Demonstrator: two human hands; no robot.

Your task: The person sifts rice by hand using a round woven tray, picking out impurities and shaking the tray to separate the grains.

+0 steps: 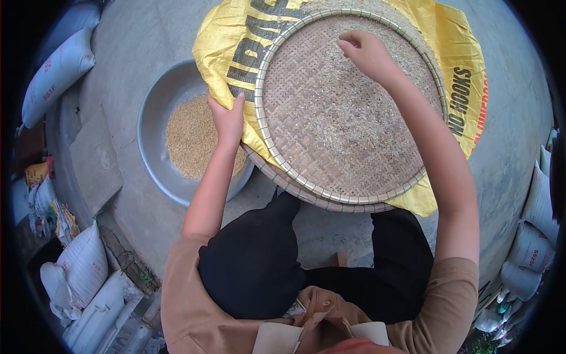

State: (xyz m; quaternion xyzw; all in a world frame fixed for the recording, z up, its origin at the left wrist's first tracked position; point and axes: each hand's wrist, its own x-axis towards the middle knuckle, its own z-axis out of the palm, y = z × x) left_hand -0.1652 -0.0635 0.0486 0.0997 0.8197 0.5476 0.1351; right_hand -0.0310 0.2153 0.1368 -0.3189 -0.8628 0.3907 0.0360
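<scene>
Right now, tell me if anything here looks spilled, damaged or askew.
Nothing looks spilled or damaged. One oddity: the top woven tray sits off-centre on a second tray whose rim juts out below. Grain stays on the tray and in the metal basin. The left hand grips the yellow sack; the right hand picks at grain.

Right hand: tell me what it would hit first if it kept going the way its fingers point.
The right hand points up-left across the woven tray; it would probably meet the tray's far rim first, then the yellow sack.

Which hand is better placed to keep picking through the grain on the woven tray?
Probably the right hand: its fingertips rest on the grain inside the woven tray. The left hand grips the yellow sack at the tray's edge.
</scene>
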